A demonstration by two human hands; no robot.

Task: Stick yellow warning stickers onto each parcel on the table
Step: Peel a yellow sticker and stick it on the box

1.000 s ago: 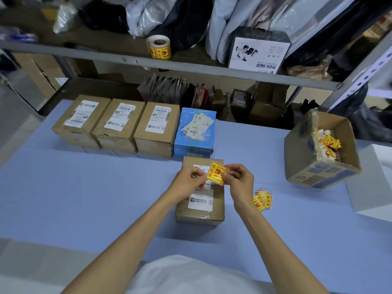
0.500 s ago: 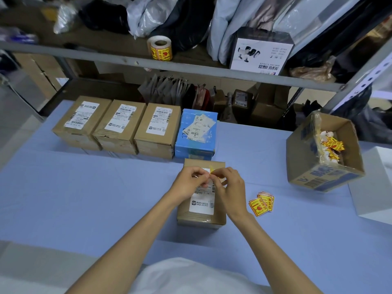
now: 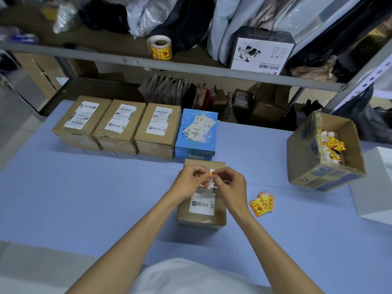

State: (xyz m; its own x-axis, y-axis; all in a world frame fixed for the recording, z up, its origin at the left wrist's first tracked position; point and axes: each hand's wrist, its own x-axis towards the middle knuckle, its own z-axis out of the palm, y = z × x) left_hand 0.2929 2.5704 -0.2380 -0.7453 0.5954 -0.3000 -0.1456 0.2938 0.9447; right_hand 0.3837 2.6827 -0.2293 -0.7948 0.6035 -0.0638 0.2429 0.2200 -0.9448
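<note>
Head view: the left hand and right hand meet fingertip to fingertip. Both pinch one yellow warning sticker with its white backing over the far end of a brown parcel, which lies under them on the desk. A stack of stickers lies just right of the right hand. A row of parcels stands beyond both hands.

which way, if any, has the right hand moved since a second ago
Yes, slightly left: the right hand sits further over the parcel, away from the sticker stack, closer to the left hand.
</note>
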